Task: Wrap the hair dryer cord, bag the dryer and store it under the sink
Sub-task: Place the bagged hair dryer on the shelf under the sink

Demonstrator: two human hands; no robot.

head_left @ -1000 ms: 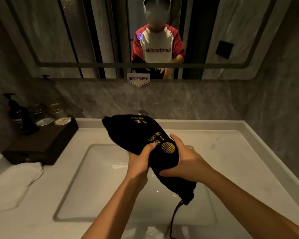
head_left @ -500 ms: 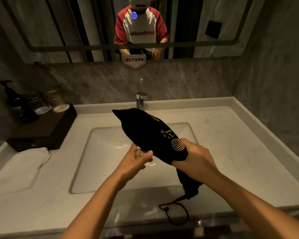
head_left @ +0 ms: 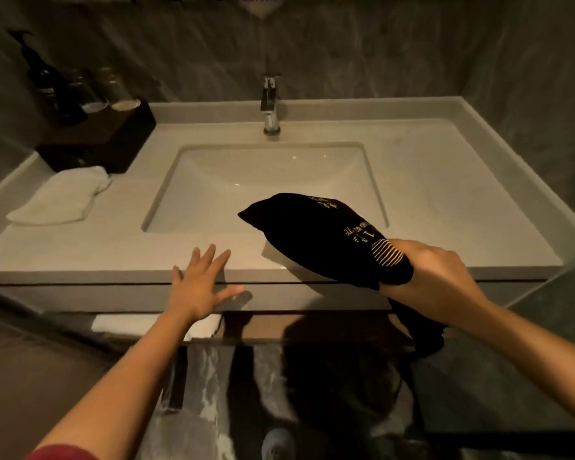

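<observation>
- bench (head_left: 429,194): pale stone vanity top with a raised lip along the back and both sides; its front edge runs across the middle of the view.
- sink (head_left: 346,167): rectangular white basin recessed in the centre of the bench, dry-looking, nothing inside it.
- faucet (head_left: 270,104): chrome, upright, mounted on the bench behind the sink, centred on it.
- wall (head_left: 379,54): grey veined stone panels behind and to both sides of the bench; lighting is dim and warm.
- tray (head_left: 103,137): dark block at the back left corner of the bench, carrying a dark pump bottle (head_left: 44,81) and two lidded glass jars (head_left: 113,91); detail is blurred.
- folded towel (head_left: 63,200): white, lying flat on the bench just in front of the tray, left of the sink.
- shelf (head_left: 279,327): open level under the bench front; a second white towel (head_left: 153,323) lies at its left part.
- floor (head_left: 219,393): glossy marbled tile, partly in shadow.
- bag (head_left: 319,234): black drawstring pouch with gold print, bulging, held in the air over the front right corner of the sink and the bench edge, tilted with the neck end lowest.
- right hand (head_left: 435,280): grip clenched around the neck of the bag; gathered cloth hangs below the fist.
- left hand (head_left: 203,283): grip released, fingers spread, palm down at the front edge of the bench; contact cannot be confirmed.
</observation>
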